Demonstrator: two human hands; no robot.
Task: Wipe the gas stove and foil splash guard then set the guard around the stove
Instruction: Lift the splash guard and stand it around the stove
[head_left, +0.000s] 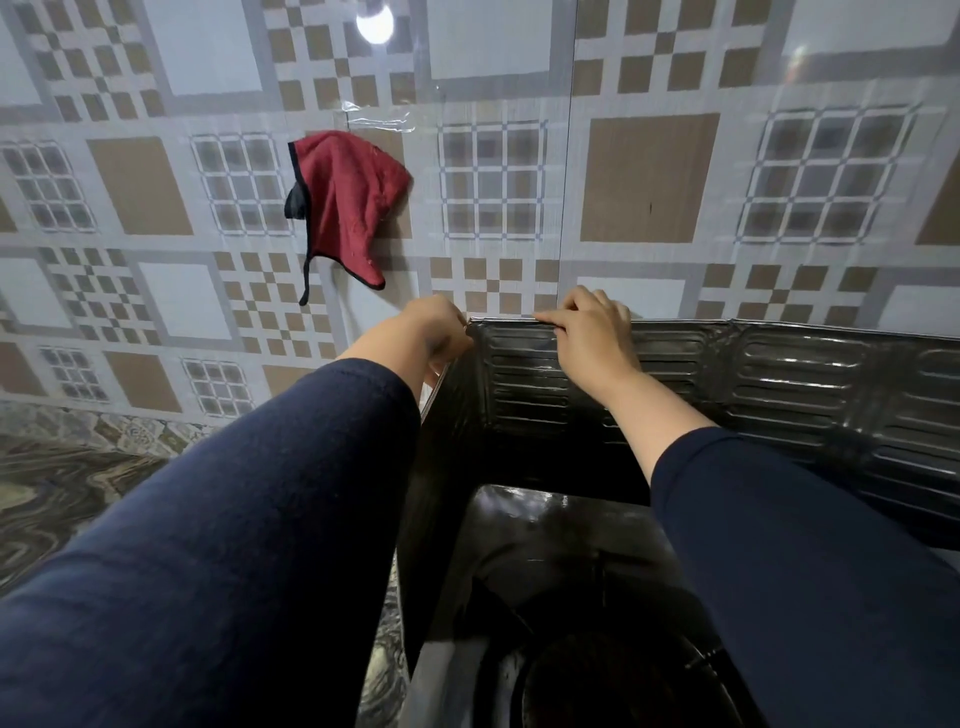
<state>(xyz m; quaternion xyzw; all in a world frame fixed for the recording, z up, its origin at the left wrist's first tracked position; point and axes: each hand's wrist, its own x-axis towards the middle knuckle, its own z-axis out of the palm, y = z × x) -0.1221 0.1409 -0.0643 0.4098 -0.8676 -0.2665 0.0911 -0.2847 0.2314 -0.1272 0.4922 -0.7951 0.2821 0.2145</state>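
Your left hand (439, 325) and right hand (587, 325) pinch the top rim of the foil splash guard (779, 374), likely light and easily creased, behind the gas stove (561, 545).

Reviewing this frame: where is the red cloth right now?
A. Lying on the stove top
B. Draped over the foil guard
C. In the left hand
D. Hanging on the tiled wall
D: the red cloth hangs on the tiled wall, while the left hand and right hand both grip the foil guard's top edge.
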